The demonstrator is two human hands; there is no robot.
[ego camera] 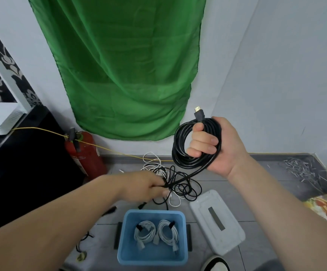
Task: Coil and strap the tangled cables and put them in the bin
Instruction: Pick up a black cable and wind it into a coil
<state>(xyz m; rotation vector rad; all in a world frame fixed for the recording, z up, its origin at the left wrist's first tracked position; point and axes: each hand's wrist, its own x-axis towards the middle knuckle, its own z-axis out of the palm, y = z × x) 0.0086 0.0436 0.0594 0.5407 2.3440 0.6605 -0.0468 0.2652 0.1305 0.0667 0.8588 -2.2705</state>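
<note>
My right hand grips a coil of thick black cable, held up above the floor, with its gold-tipped plug sticking out above my fingers. The cable's loose end runs down and left to my left hand, which pinches it over a tangle of thin black and white cables on the floor. The blue bin stands near me and holds two coiled, strapped white cables.
The bin's white lid lies right of the bin. A red fire extinguisher stands at the wall, crossed by a yellow wire. A dark cabinet carries a white router at left. A green cloth hangs behind.
</note>
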